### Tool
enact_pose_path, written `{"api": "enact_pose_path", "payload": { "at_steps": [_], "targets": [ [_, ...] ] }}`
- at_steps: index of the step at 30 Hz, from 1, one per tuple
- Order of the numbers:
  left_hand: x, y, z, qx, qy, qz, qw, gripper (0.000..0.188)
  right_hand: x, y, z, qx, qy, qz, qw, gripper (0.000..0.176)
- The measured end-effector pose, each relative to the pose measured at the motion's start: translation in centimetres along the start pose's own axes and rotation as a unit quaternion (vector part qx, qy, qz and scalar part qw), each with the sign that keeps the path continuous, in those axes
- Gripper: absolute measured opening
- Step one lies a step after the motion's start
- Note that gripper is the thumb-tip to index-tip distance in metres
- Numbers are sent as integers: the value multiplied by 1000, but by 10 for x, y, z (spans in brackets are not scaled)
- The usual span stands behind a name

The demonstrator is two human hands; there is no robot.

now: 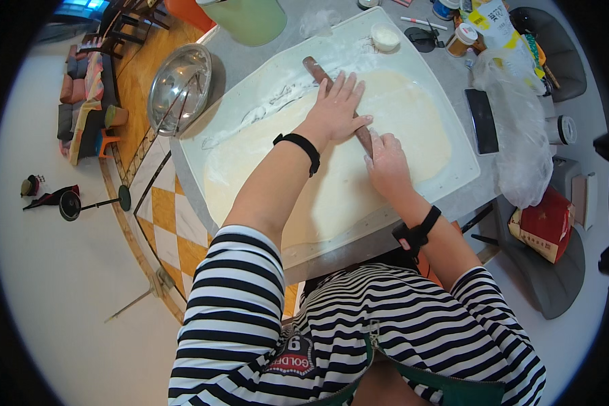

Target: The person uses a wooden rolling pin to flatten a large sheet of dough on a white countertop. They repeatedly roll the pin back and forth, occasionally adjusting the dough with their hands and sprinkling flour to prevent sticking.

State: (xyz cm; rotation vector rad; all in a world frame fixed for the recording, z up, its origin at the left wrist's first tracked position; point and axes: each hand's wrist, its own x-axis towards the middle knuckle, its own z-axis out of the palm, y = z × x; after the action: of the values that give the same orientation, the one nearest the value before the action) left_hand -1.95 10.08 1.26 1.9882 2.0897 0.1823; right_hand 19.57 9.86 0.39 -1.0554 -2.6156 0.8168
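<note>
A large, thin sheet of pale dough (330,188) covers much of a white mat (451,147) dusted with flour. Across the dough lies a brown wooden rolling pin (363,137), slanting from upper left to lower right. My left hand (337,109) rests flat over its middle, fingers spread and pointing away from me. Near the pin's lower end, my right hand (387,162) has its fingers on the wood, partly curled; whether they close round it cannot be told. A small white bowl of flour (385,37) stands at the mat's far corner.
A steel bowl (180,89) with chopsticks stands at the table's left edge, and a pale green bucket (248,20) at the far side. On the right lie a black phone (481,122), a clear plastic bag (522,147) and several jars. Grey chairs flank the table's right side.
</note>
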Motion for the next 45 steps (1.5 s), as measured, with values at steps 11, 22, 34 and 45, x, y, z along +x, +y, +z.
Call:
{"api": "enact_pose_path", "payload": {
  "at_steps": [11, 22, 34, 45],
  "targets": [
    [-39, 35, 16, -27, 28, 46, 998, 92, -46, 12, -13, -74, 64, -9, 995, 62],
    [26, 79, 17, -30, 49, 21, 998, 89, -29, 54, -24, -8, 64, 27, 998, 61],
    [19, 111, 40, -38, 58, 80, 994, 88, -59, 58, -45, -105, 73, 73, 989, 59],
    [29, 72, -5, 24, 116, 55, 991, 81, -44, 120, -96, 10, 26, 13, 1000, 48]
  ]
}}
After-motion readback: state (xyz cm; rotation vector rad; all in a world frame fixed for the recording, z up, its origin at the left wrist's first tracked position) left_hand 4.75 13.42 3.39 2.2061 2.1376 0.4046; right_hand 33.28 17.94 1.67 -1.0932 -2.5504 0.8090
